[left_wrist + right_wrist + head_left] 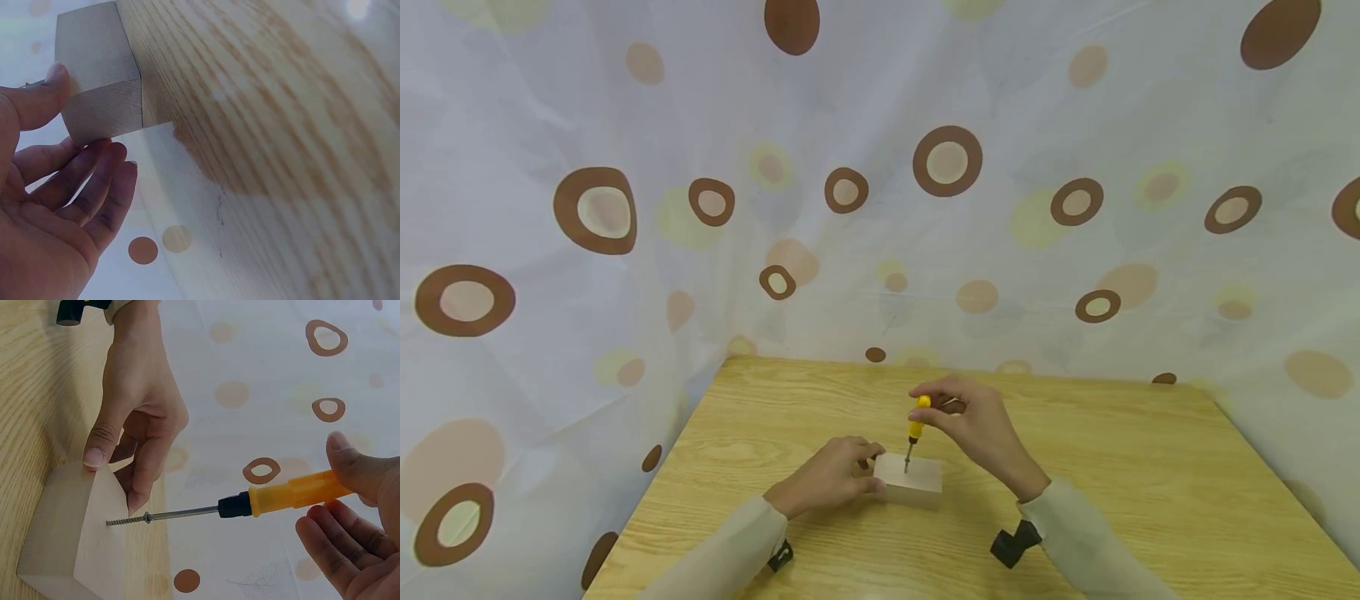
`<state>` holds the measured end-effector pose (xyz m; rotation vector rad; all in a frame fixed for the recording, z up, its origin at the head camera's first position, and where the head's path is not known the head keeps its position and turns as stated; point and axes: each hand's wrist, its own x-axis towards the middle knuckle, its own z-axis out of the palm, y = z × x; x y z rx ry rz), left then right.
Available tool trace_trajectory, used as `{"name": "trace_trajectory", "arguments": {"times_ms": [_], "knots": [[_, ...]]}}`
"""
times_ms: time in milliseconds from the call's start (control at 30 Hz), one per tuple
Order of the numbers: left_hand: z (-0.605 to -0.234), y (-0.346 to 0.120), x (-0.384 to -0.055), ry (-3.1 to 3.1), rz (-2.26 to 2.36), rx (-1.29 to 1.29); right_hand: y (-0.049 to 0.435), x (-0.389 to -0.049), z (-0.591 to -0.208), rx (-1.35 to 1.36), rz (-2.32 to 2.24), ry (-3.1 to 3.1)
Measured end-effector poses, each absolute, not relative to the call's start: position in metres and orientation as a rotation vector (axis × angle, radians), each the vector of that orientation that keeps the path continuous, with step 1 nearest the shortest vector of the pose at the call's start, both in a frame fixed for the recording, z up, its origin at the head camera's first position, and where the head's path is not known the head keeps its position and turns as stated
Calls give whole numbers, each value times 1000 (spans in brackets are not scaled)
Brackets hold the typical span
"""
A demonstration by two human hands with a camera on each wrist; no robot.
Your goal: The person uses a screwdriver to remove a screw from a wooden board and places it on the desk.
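Observation:
A pale wooden block (pixel 907 475) lies on the table, and my left hand (pixel 831 477) grips its left end between thumb and fingers. In the right wrist view a threaded screw (pixel 127 520) stands in the block's top face, most of its shank exposed. My right hand (pixel 973 421) holds a screwdriver (pixel 917 422) with a yellow handle and black collar by the handle's upper end. The screwdriver's tip meets the screw head, tool and screw nearly in line. In the left wrist view the thumb presses one side of the block (pixel 100 69) and the fingertips touch its end.
The wood-grain table (pixel 1120 467) spreads around the block. A white curtain with brown and yellow spots (pixel 880 242) hangs behind the table and along its sides. Black wrist mounts (pixel 1015 543) sit below both cuffs.

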<state>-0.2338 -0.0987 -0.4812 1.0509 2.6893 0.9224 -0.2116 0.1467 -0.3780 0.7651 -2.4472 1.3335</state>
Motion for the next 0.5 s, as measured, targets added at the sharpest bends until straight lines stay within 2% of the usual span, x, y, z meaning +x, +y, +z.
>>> {"name": "trace_trajectory", "arguments": {"times_ms": [500], "knots": [[-480,-99,-234,2703,900,1066,147,-212,-382,836,1301,-2394]]}}
